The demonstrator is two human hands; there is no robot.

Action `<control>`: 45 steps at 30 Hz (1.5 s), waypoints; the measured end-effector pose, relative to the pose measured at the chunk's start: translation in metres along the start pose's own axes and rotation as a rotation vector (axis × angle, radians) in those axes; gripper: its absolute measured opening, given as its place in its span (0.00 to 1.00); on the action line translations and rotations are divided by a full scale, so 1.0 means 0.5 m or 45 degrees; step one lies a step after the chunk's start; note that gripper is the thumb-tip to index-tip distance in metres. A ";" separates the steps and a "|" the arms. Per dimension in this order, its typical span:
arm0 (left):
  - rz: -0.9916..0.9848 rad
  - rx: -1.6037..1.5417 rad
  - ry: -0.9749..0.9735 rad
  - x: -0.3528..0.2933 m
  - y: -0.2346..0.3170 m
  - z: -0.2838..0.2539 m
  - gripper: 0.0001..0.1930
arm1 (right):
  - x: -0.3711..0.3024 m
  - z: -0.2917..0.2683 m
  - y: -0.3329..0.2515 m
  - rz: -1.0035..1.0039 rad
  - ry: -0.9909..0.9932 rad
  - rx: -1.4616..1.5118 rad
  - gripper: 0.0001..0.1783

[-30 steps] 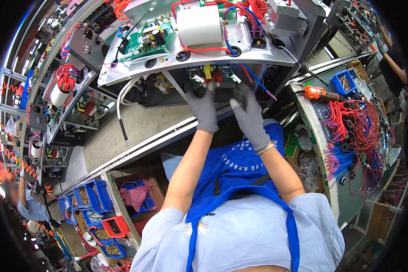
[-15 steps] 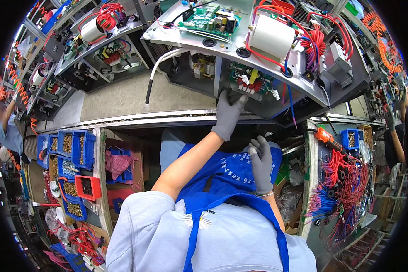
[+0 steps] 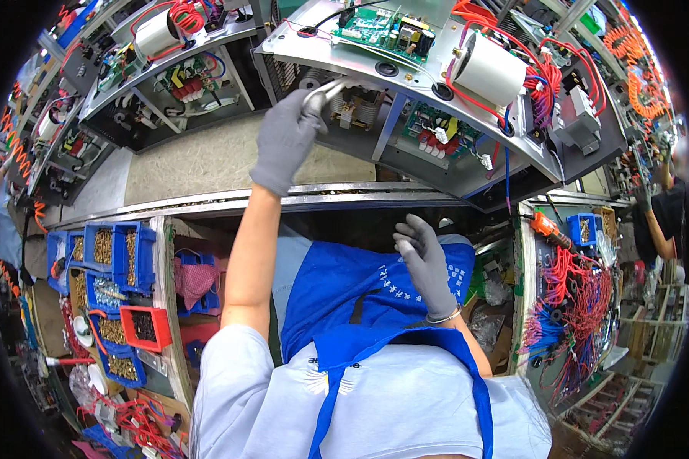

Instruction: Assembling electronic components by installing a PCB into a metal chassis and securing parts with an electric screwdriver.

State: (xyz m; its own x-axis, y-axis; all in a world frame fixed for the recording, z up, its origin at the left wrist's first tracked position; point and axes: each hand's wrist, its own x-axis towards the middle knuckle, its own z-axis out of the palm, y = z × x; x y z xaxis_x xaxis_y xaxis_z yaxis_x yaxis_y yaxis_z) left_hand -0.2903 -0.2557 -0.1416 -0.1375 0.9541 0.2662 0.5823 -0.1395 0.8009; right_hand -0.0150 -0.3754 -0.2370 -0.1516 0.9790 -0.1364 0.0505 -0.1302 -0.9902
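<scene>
My left hand, in a grey glove, is closed round a pair of thick white cables at the left front of an open metal chassis. The cables come out from under the chassis's top plate; their far ends are hidden by the hand. Inside the lower bay, right of the hand, sits a coil-like part. My right hand, also gloved, hovers over my blue apron with bent, parted fingers and nothing in them. A green circuit board and a white cylinder are on the top plate.
A second similar chassis stands at the left on the bench. Blue bins of screws and a red bin are left of me. At the right lie an orange power tool and bundled wires. Other people work at both sides.
My left hand has left the small board in the chassis's right bay, moved left and taken hold of the white cables. My right hand has shifted slightly left and up.
</scene>
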 end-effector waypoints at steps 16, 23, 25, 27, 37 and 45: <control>-0.295 -1.268 -0.265 -0.090 0.008 0.065 0.24 | 0.031 0.122 -0.151 -0.133 0.162 -0.076 0.19; -0.393 -2.145 -0.625 -0.098 -0.017 0.064 0.29 | 0.028 0.110 -0.089 0.180 0.027 0.096 0.22; -0.476 -2.064 -0.626 -0.094 -0.050 0.094 0.31 | 0.061 0.125 -0.042 0.336 -0.017 0.198 0.21; -0.688 -1.713 -0.218 -0.087 -0.131 0.169 0.32 | 0.135 0.131 0.050 0.429 -0.015 0.206 0.19; -0.409 -0.430 -0.622 -0.094 -0.145 0.238 0.23 | 0.048 0.092 0.096 0.622 -0.143 0.712 0.30; -0.530 -0.700 -0.665 -0.118 -0.094 0.246 0.21 | -0.062 -0.005 0.033 0.438 -0.279 0.850 0.38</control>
State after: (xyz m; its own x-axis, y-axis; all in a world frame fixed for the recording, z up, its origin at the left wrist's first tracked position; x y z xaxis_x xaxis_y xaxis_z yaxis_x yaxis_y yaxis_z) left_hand -0.2110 -0.2726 -0.2609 0.2109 0.9369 -0.2787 0.0775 0.2682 0.9602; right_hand -0.0071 -0.4076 -0.2492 -0.4300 0.8223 -0.3727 -0.4639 -0.5554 -0.6902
